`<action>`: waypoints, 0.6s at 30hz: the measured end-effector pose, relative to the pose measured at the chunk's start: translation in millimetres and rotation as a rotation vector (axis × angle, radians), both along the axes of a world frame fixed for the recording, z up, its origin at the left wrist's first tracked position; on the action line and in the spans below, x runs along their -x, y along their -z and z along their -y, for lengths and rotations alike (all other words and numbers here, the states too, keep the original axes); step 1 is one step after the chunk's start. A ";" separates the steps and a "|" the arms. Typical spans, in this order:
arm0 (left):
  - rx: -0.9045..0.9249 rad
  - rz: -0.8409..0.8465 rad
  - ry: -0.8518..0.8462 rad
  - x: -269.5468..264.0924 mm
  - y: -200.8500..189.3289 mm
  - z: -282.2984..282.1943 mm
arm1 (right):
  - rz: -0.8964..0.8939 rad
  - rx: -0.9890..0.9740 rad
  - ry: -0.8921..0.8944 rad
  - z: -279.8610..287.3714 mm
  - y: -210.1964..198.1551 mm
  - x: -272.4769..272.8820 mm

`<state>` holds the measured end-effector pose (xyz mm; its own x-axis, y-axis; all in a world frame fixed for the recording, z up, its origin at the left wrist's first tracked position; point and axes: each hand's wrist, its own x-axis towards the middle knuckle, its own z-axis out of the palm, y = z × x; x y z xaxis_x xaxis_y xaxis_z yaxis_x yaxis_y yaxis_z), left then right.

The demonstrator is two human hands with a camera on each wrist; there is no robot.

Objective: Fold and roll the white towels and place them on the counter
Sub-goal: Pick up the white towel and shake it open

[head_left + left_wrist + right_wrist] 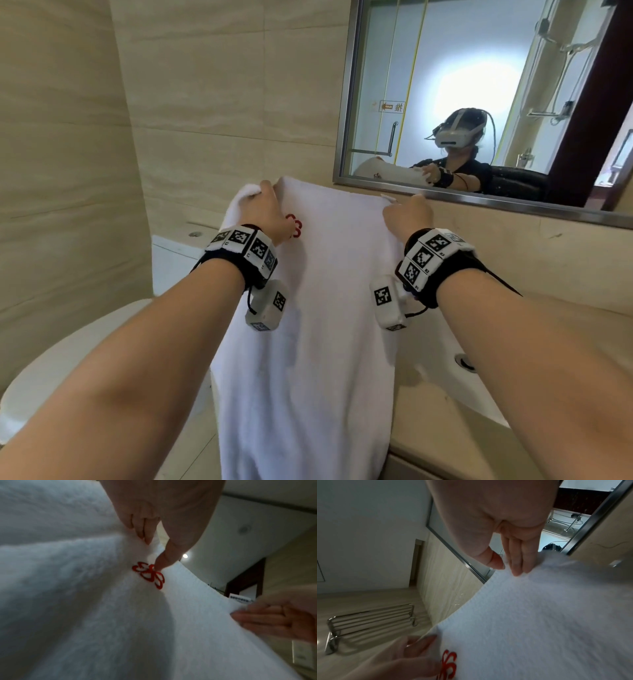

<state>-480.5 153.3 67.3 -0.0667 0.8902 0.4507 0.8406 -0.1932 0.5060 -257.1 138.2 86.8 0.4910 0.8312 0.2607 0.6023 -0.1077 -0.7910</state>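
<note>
A long white towel with a red embroidered flower hangs in front of me, its lower end below the picture. My left hand pinches the towel's top left corner, thumb by the flower in the left wrist view. My right hand pinches the top right corner, where a small label sticks out. In the right wrist view the right thumb and fingers close on the towel's edge. The top edge is stretched between both hands.
A beige counter with a sunken white basin lies at right, below a framed mirror. A white toilet and its tank stand at left. A chrome towel rack hangs on the tiled wall.
</note>
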 end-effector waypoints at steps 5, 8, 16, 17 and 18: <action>-0.181 -0.284 -0.025 -6.0 -18.6 -43.7 | 0.070 -0.148 -0.045 -23.8 -7.6 5.0; -0.183 -0.232 -0.011 -9.5 -42.3 -78.6 | 0.180 -0.183 -0.099 -50.8 -12.1 5.6; -0.081 -0.399 0.020 -29.0 16.7 -187.8 | 0.196 0.149 -0.113 -147.8 64.3 6.0; -0.085 -0.413 0.026 -32.5 19.4 -198.1 | 0.209 0.178 -0.103 -161.5 74.4 5.9; -0.090 -0.424 0.039 -36.6 22.0 -207.6 | 0.222 0.205 -0.091 -172.8 82.3 6.0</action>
